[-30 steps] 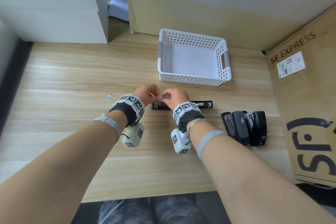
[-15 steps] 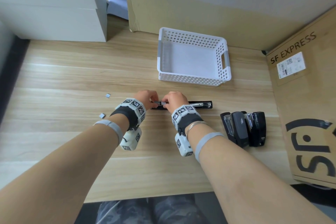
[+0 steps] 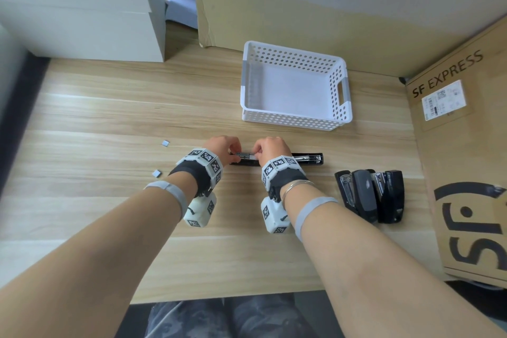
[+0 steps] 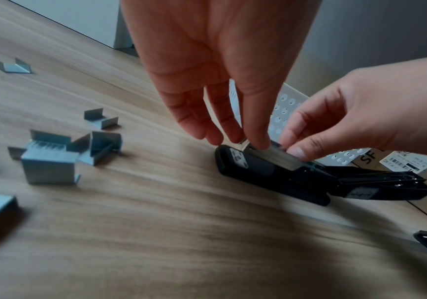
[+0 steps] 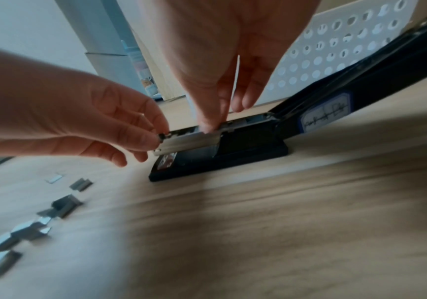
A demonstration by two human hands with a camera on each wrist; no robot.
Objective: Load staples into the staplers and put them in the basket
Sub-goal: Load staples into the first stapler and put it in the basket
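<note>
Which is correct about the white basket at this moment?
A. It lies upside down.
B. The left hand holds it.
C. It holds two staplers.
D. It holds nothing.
D: the white basket stands upright with a bare floor, and both other staplers lie on the table to its right front.

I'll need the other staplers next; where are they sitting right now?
In the head view, the two closed black staplers lie side by side on the wooden table, right of the right hand, beside the SF EXPRESS cardboard box.
</note>
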